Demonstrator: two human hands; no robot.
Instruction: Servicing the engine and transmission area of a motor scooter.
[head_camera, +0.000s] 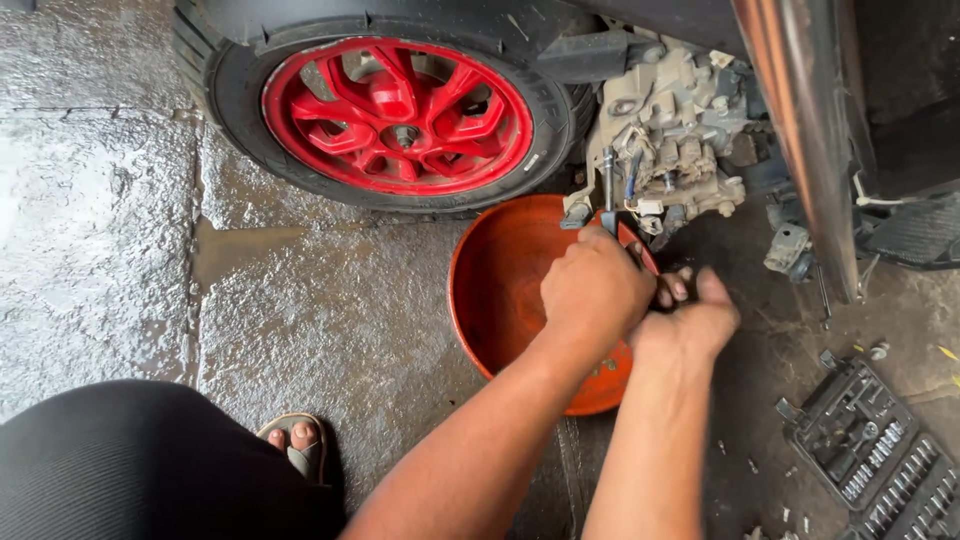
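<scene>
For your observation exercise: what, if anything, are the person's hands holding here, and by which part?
Both hands, left hand and right hand, close together over the orange basin's rim, below the engine. Whatever they grip is hidden, so it cannot be told.

Soft daylight, pretty even overall. The wet floor (100, 200) throws pale glare on the left, the right side under the scooter sits dim, and focus stays sharp.
</scene>
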